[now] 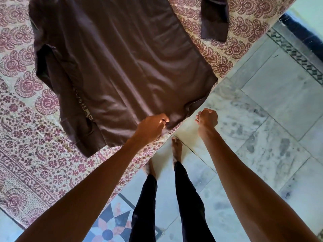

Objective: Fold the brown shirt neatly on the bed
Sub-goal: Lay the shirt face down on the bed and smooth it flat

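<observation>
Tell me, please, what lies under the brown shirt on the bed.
The patterned bedspread lies under the brown shirt, showing beside it and through a gap by one sleeve. Anything else beneath the cloth is covered.

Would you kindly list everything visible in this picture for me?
bed: one, cream cover with maroon print, left and centre.
brown shirt: one, brown, spread on the bed, hem at its edge.
floor: pale marble tiles, coloured inlay, right of the bed.
left hand: one, fingers pinch the shirt's hem.
right hand: one, fingers curled, holding nothing, beside the hem.
legs: two, black trousers, feet bare, on the floor.
</observation>
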